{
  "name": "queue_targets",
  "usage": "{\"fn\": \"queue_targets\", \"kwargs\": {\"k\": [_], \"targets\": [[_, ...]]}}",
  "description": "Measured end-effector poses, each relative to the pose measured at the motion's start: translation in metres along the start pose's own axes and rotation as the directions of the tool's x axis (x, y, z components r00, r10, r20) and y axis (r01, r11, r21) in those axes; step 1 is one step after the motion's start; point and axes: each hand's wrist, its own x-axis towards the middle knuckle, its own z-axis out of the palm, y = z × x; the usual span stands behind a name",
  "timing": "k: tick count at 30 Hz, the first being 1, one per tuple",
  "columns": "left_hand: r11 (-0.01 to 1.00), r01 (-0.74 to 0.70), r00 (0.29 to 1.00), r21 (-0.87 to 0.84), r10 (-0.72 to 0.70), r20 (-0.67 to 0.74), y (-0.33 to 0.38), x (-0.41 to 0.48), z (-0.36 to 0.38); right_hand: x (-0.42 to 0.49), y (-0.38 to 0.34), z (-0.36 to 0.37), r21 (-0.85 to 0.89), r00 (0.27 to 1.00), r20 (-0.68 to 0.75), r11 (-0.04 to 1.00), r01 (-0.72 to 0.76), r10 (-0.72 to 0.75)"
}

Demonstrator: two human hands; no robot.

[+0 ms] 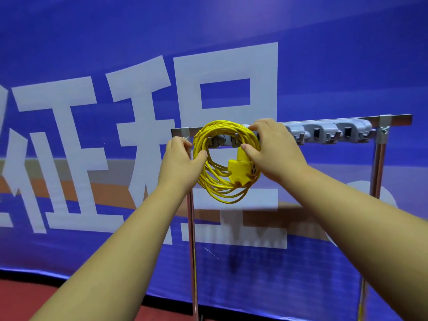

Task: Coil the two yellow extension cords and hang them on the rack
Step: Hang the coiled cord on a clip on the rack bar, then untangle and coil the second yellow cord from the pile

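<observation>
Left hand (183,158), right hand (273,151) grip coiled yellow cord (222,195) against rack (393,118); hanging step; next: seat loops over hook, release

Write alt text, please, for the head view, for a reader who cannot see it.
Both hands, left hand and right hand, grip a coiled yellow extension cord at the left end of a metal rack with a grey hook strip. Behind stands a blue banner with large white characters.
</observation>
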Motion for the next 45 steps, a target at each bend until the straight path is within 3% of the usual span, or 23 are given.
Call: {"fn": "queue_targets", "kwargs": {"k": [7, 11, 15, 18, 21, 25, 28, 34, 36, 39, 42, 45], "targets": [[0.958, 0.031, 0.994, -0.286, -0.060, -0.094, 0.009, -0.083, 0.009, -0.051, 0.007, 0.002, 0.038, 0.976, -0.191, 0.994, -0.103, 0.108], [0.954, 0.070, 0.997, -0.291, -0.062, 0.035, -0.005, -0.132, 0.044, -0.102, 0.026, 0.024, 0.195, 0.957, -0.198, 0.965, -0.174, 0.213], [0.976, 0.160, 0.948, -0.149, -0.110, 0.299, -0.033, -0.180, 0.097, -0.174, 0.061, 0.064, 0.192, 0.936, -0.035, 0.922, -0.337, 0.350], [0.970, 0.239, 0.787, 0.043, -0.219, 0.576, -0.060, -0.220, 0.146, -0.232, 0.095, 0.097, 0.094, 0.865, 0.199, 0.869, -0.485, 0.461], [0.934, 0.294, 0.553, 0.204, -0.340, 0.761, -0.089, -0.261, 0.192, -0.288, 0.123, 0.129, -0.037, 0.709, 0.408, 0.786, -0.617, 0.576], [0.869, 0.315, 0.282, 0.382, -0.469, 0.837, -0.123, -0.318, 0.244, -0.358, 0.152, 0.175, -0.202, 0.482, 0.573, 0.684, -0.701, 0.663], [0.830, 0.310, 0.132, 0.464, -0.521, 0.843, -0.144, -0.365, 0.280, -0.410, 0.166, 0.208, -0.266, 0.375, 0.640, 0.651, -0.711, 0.671], [0.803, 0.275, -0.054, 0.529, -0.537, 0.842, -0.180, -0.462, 0.332, -0.513, 0.177, 0.247, -0.411, 0.066, 0.781, 0.590, -0.695, 0.621], [0.831, 0.204, -0.068, 0.518, -0.516, 0.854, -0.189, -0.489, 0.339, -0.550, 0.181, 0.254, -0.439, 0.031, 0.799, 0.618, -0.652, 0.600], [0.877, 0.059, -0.152, 0.477, -0.464, 0.873, -0.198, -0.536, 0.338, -0.591, 0.183, 0.257, -0.483, -0.046, 0.837, 0.697, -0.529, 0.545], [0.903, -0.035, -0.271, 0.427, -0.420, 0.866, -0.203, -0.582, 0.327, -0.624, 0.187, 0.265, -0.458, -0.128, 0.887, 0.811, -0.364, 0.443], [0.931, -0.183, -0.453, 0.317, -0.366, 0.813, -0.201, -0.617, 0.314, -0.637, 0.188, 0.267, -0.432, -0.225, 0.899, 0.845, -0.317, 0.375]]}}
